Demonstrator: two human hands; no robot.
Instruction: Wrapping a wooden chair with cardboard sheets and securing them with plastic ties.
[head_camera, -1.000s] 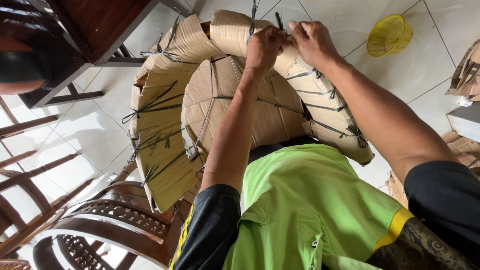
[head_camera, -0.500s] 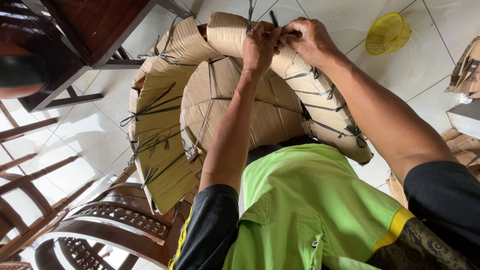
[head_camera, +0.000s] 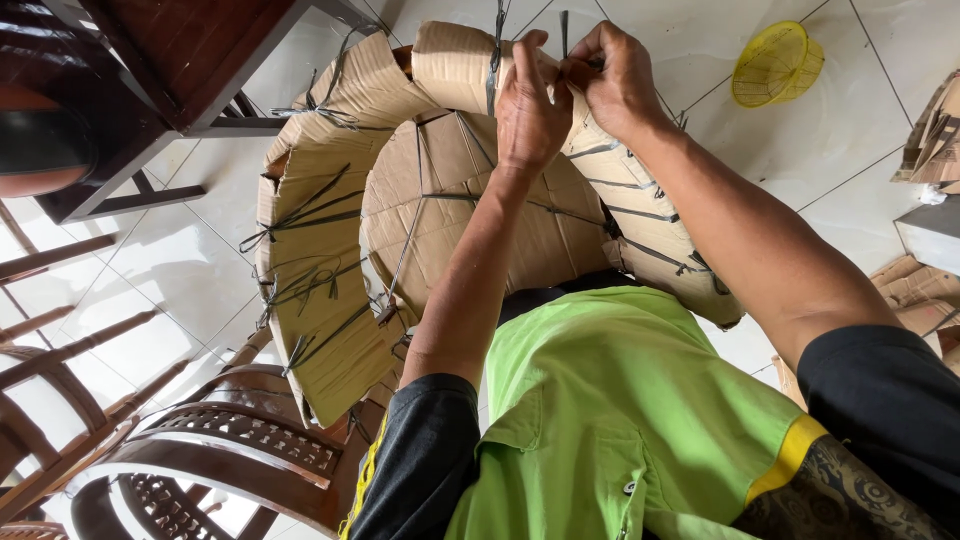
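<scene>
White glossy tile floor (head_camera: 200, 250) w/ grey grout lines fills the background. Landmark: big curved object wrapped in brown cardboard (head_camera: 330, 270), tied w/ dark strapping bands, roughly centre frame, rising toward the top edge.

Left of the cardboard wrap, upper corner: dark wooden table (head_camera: 170, 60), legs and crossbar showing. Below-left of the wrap: dark carved wooden chair backs (head_camera: 230, 440), more rails and spindles at the far left edge. Right of the wrap, at frame edge: loose cardboard scraps (head_camera: 935, 140). Upper right of the wrap, well apart on the tiles: small yellow mesh basket (head_camera: 775, 65).

In front of the wrap, low in frame: person's lime-green shirt w/ black sleeves.

Both forearms reach up to the top of the wrap. Left hand (head_camera: 528, 110): fingers curled shut, pinching a dark strap (head_camera: 496, 50) that runs up over the cardboard's top edge. Right hand (head_camera: 615, 80): also closed, fingertips pinched on a strap end just beside the left hand; the two hands touch. A thin strap tip (head_camera: 563, 28) sticks up between them.
</scene>
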